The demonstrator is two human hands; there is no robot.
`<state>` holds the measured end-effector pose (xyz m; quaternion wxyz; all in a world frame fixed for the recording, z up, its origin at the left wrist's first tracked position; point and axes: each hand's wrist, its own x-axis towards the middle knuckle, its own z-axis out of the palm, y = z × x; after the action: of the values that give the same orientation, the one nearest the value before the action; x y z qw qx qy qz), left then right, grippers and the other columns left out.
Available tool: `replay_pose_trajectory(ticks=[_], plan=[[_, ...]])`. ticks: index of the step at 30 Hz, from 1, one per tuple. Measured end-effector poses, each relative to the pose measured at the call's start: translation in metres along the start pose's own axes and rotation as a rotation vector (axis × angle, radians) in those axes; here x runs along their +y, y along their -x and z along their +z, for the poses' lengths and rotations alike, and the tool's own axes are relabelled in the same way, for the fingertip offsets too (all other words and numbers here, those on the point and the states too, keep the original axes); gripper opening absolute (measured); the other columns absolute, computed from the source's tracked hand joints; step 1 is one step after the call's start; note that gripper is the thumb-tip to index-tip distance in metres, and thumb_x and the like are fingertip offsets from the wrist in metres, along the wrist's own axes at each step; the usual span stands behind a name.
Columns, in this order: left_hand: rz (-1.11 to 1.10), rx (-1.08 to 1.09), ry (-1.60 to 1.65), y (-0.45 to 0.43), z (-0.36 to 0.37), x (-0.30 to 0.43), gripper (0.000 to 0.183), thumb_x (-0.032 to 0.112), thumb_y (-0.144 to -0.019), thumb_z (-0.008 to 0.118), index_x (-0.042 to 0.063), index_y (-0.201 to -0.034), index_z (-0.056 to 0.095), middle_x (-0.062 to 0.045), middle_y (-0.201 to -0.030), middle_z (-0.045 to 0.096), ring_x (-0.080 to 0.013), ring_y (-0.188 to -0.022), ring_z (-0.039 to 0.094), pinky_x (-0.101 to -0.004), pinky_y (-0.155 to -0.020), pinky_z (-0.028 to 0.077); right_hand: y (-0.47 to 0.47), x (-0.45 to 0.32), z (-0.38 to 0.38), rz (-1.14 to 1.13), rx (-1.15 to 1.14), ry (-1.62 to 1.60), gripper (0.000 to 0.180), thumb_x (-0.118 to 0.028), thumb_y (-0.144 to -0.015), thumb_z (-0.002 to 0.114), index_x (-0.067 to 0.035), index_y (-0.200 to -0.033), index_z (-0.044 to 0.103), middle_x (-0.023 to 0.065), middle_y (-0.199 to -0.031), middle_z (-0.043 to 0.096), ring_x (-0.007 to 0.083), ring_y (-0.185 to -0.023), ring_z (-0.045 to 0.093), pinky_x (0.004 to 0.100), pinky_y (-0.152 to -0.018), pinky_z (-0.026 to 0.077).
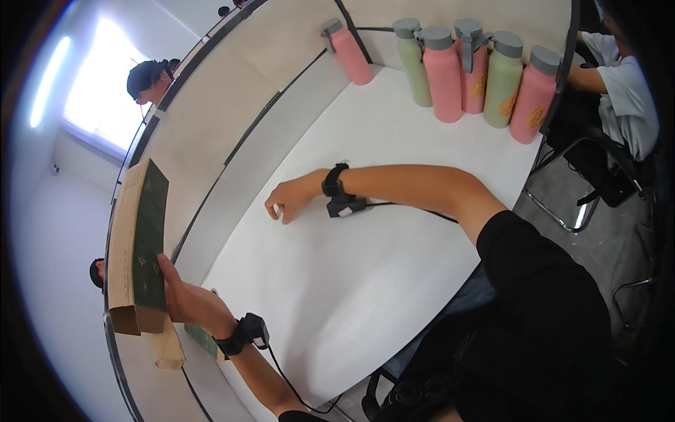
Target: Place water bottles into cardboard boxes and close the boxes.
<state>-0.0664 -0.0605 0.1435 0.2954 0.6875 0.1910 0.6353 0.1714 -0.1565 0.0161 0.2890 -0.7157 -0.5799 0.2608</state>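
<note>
My left hand [192, 303] grips a long green and tan cardboard box [149, 235], raised near the partition with the thumb on its green side. The box's lower end shows an open brown flap [125, 320]. My right hand [296, 198] hovers over or rests on the white table [337, 285]; which one I cannot tell. Its fingers are loosely curled, with a gap between thumb and finger and nothing in them. Black straps with small cabled devices are worn on both wrists.
Several pink and green bottles with grey lids [447, 79] stand at the table's far right corner. One pink bottle [350, 53] stands apart by the partition [253, 68]. Behind my left wrist sit another green box [200, 337] and a tan carton piece [169, 345]. A person [627, 95] sits at right.
</note>
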Motion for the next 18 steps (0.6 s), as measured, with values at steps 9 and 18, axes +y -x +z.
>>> replay_pose_trajectory(ticks=[9,18], plan=[[0.125,-0.002,0.136,-0.009,-0.001,-0.016,0.038,0.012,-0.093,0.074,-0.006,-0.121,0.056,-0.015,-0.127,0.063,-0.0173,-0.114,0.058,-0.0357,-0.109,0.043,0.004,-0.002,-0.004,-0.025,0.067,0.046,0.032,-0.029,-0.089,0.069,-0.014,-0.117,0.066,0.0059,-0.107,0.068,0.0238,-0.105,0.063,0.0420,-0.083,0.050],[0.070,-0.074,0.200,-0.004,0.004,-0.004,0.038,0.012,-0.093,0.075,-0.008,-0.120,0.059,-0.015,-0.128,0.063,-0.0190,-0.113,0.060,-0.0365,-0.107,0.045,0.005,-0.005,-0.007,0.037,0.015,0.034,0.033,-0.026,-0.090,0.066,-0.011,-0.119,0.062,0.0035,-0.092,0.062,0.0202,-0.091,0.061,0.0392,-0.076,0.047]])
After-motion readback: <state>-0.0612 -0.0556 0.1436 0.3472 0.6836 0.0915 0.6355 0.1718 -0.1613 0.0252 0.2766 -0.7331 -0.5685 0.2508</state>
